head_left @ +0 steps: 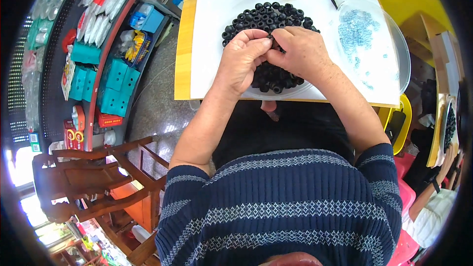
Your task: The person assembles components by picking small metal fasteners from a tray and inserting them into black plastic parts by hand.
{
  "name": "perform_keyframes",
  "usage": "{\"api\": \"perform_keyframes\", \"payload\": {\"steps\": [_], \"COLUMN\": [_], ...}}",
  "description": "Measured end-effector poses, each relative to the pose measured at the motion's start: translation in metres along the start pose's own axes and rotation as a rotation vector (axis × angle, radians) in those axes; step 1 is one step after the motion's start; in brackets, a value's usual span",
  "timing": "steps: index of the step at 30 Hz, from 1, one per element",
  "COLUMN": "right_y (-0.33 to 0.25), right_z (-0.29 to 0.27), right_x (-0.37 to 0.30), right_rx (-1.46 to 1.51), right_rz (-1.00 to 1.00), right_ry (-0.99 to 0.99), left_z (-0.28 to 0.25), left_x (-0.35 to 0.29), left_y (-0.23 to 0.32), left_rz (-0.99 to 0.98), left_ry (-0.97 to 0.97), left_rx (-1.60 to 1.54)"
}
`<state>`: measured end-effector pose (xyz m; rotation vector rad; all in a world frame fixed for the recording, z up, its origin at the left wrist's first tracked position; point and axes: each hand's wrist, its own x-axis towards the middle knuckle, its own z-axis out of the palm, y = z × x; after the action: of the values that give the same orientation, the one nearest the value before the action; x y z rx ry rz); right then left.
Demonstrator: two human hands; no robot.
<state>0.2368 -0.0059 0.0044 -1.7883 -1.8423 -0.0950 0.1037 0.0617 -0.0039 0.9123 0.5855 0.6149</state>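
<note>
My left hand [237, 61] and my right hand [301, 53] meet fingertip to fingertip over a heap of small black ring-shaped parts [268, 17]. Both are closed in a pinch, and whatever lies between the fingers is too small and covered to make out. The black parts sit in a shallow clear round tray [217, 76] on a white sheet [207, 24]. To the right, many tiny blue-grey pieces [358, 29] are spread on a clear plastic tray [405, 59]. A slim black pointed tool [332, 0] lies near that tray.
The sheet covers a yellow wooden table [184, 59]. Shelves with teal boxes [118, 86] and bagged goods [101, 7] stand at left, above a wooden chair [88, 182]. At right are a yellow bin [405, 123] and another person's arm [428, 194] beside another table.
</note>
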Motion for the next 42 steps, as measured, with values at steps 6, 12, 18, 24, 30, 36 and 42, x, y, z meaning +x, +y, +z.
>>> {"api": "perform_keyframes", "payload": {"steps": [6,12,18,24,30,36,42], "right_y": [0.012,0.013,0.013,0.012,0.054,0.115,0.130], "right_z": [-0.002,-0.007,-0.010,-0.007,-0.072,-0.139,-0.141], "right_x": [-0.003,-0.003,-0.002,-0.001,-0.029,-0.090,-0.108], "right_rx": [0.023,0.012,0.057,0.086,0.092,-0.175,-0.236], "right_rz": [-0.019,-0.070,-0.098,-0.067,0.224,0.631,0.581], "right_ry": [0.092,-0.012,-0.098,-0.058,0.078,-0.049,-0.373], "left_z": [0.001,0.000,0.003,0.005,0.000,-0.001,-0.002], "left_x": [-0.003,-0.004,-0.003,-0.001,0.000,0.003,0.000], "left_y": [0.004,0.003,0.000,0.001,0.000,-0.006,-0.004], "left_rz": [-0.072,-0.133,-0.153,-0.078,-0.061,-0.071,-0.082], "left_ry": [-0.053,-0.088,-0.067,-0.043,0.005,-0.030,-0.048], "left_rx": [-0.014,0.150,0.168,0.186,0.069,0.103,0.108]}}
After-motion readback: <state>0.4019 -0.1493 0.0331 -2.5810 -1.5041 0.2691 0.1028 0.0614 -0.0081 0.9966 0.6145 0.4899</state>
